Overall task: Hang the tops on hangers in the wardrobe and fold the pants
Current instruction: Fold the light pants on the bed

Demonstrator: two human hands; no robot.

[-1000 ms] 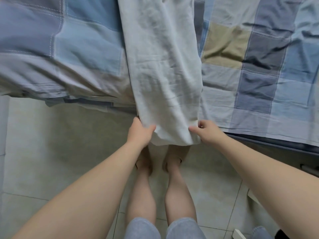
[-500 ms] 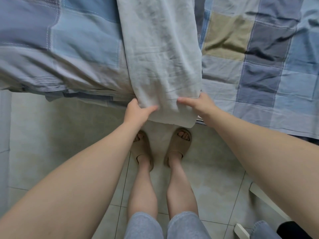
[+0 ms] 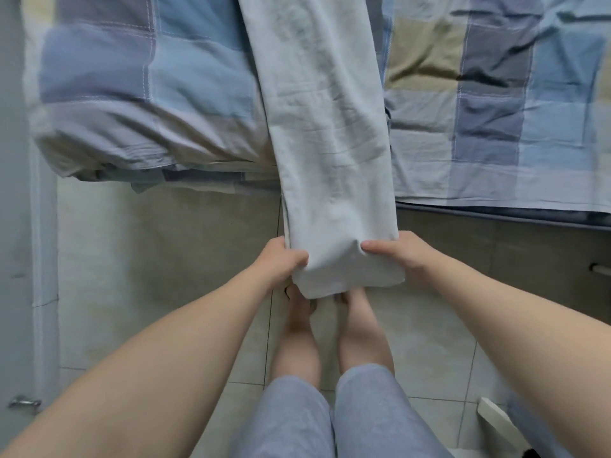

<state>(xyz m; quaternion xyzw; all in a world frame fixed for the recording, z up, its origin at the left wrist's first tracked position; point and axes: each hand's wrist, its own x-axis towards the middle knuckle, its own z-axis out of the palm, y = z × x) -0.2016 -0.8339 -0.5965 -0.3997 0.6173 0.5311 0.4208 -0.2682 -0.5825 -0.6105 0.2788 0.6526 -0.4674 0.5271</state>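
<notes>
Pale blue-grey pants (image 3: 325,133) lie lengthwise over the bed and hang past its near edge, legs stacked into one long strip. My left hand (image 3: 281,259) grips the left corner of the hem end, thumb on top. My right hand (image 3: 396,256) pinches the right corner, thumb on top and fingers under the cloth. The hem end sits in the air above my feet, in front of the bed. The waist end is out of frame at the top.
The bed carries a patchwork quilt (image 3: 496,94) in blue, grey and beige; a bundled duvet (image 3: 132,104) lies at the left. A white door or cabinet panel (image 3: 20,226) runs down the left edge. Tiled floor (image 3: 165,259) lies below, with a white object (image 3: 499,421) at bottom right.
Half a second ago both hands had the hem up at the bed's edge; now they have drawn it back toward me and down, so more of the legs hangs off the bed.
</notes>
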